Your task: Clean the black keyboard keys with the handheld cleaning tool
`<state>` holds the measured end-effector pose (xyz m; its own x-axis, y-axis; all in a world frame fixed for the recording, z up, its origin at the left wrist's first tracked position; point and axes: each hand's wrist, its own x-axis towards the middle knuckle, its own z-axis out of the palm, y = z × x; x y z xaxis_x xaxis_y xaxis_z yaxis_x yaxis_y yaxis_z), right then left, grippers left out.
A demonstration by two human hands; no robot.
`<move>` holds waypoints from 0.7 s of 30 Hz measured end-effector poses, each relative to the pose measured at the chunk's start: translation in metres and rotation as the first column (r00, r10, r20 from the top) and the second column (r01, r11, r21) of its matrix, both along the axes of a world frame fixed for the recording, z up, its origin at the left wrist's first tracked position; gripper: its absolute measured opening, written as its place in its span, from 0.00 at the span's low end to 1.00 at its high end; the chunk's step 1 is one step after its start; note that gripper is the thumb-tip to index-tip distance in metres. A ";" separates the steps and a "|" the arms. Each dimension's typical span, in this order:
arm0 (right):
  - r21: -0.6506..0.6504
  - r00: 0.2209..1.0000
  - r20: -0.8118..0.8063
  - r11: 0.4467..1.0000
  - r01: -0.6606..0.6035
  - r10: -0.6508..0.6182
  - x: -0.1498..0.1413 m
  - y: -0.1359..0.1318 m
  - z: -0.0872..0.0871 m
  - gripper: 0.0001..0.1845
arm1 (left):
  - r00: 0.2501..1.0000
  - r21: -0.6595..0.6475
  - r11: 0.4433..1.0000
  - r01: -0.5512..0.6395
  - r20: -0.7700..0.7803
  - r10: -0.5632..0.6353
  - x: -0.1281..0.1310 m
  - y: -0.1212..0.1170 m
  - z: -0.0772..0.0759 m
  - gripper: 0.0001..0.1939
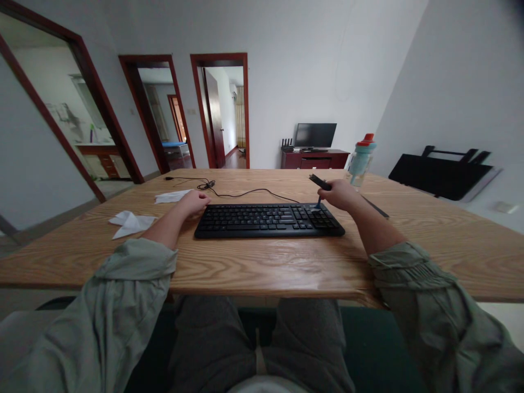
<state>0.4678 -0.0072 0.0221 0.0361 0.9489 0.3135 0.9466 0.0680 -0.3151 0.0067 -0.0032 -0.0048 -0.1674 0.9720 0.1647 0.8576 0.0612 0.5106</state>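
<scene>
A black keyboard (pixel 268 219) lies flat on the wooden table in front of me. At its far left corner is my left hand (pixel 195 202), fingers curled against the edge and holding it. My right hand (pixel 341 194) is closed round a cleaning brush (pixel 320 182) above the number pad. The brush has a dark, wide end pointing up and left, and a thin blue part reaches down to the keys. My palm hides the rest of its handle.
On the left of the table (pixel 262 267) lie a crumpled white tissue (pixel 131 224) and a folded one (pixel 172 196). The keyboard's cable (pixel 245 193) runs behind it. A water bottle (pixel 361 161) stands beyond my right hand, near a dark flat strip (pixel 375 207).
</scene>
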 end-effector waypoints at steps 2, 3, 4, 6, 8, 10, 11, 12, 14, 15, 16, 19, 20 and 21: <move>0.008 0.997 0.058 0.999 0.049 -0.050 0.010 0.000 0.001 0.18 | 1.000 -0.021 1.000 -0.001 0.012 0.001 0.000 -0.001 0.000 0.14; 0.018 0.994 0.081 0.997 0.077 -0.078 0.015 0.000 0.002 0.19 | 1.000 -0.022 1.000 0.003 0.010 -0.003 0.000 -0.001 0.001 0.13; 0.033 0.990 0.097 0.994 0.103 -0.106 0.020 -0.001 0.004 0.19 | 1.000 -0.021 1.000 0.007 0.006 -0.007 0.000 -0.001 0.001 0.13; 0.089 0.987 0.077 0.987 0.136 -0.143 0.027 -0.005 0.008 0.19 | 1.000 -0.017 1.000 0.012 -0.007 -0.012 0.000 -0.001 0.001 0.13; 0.156 0.992 -0.023 0.980 0.122 -0.120 0.027 -0.010 0.011 0.19 | 1.000 -0.017 1.000 0.011 -0.015 -0.011 0.000 0.000 0.001 0.13; 0.203 0.984 -0.173 0.977 0.066 -0.031 0.019 -0.016 0.014 0.21 | 1.000 -0.018 1.000 0.011 -0.014 -0.011 0.000 0.000 0.001 0.14; 0.205 0.969 -0.246 0.978 0.024 0.028 0.013 -0.019 0.014 0.21 | 1.000 -0.019 1.000 0.014 -0.007 -0.014 0.001 0.000 0.000 0.14; 0.193 0.947 -0.312 0.981 -0.023 0.084 0.006 -0.021 0.013 0.22 | 1.000 -0.021 1.000 0.017 0.003 -0.017 0.001 -0.001 0.000 0.14; 0.143 0.901 -0.404 0.984 -0.109 0.158 -0.007 -0.024 0.010 0.22 | 1.000 -0.034 0.999 0.021 0.024 -0.020 0.001 -0.001 -0.001 0.14; 0.114 0.887 -0.428 0.984 -0.138 0.174 -0.012 -0.025 0.008 0.21 | 0.999 -0.040 0.999 0.021 0.031 -0.020 0.001 -0.001 -0.001 0.15; 0.087 0.880 -0.440 0.984 -0.156 0.179 -0.016 -0.025 0.006 0.21 | 0.999 -0.044 0.999 0.018 0.033 -0.017 0.001 -0.001 -0.001 0.15; 0.045 0.900 -0.402 0.986 -0.164 0.168 -0.019 -0.024 0.002 0.20 | 1.000 -0.051 0.999 0.010 0.027 -0.008 0.001 -0.002 -0.001 0.16; 0.037 0.917 -0.367 0.987 -0.156 0.159 -0.018 -0.023 0.002 0.19 | 1.000 -0.047 0.999 0.013 0.025 -0.012 0.000 -0.002 0.000 0.16; 0.029 0.934 -0.324 0.989 -0.146 0.148 -0.016 -0.022 0.002 0.17 | 1.000 -0.046 0.999 0.020 0.023 -0.019 0.000 -0.002 0.000 0.16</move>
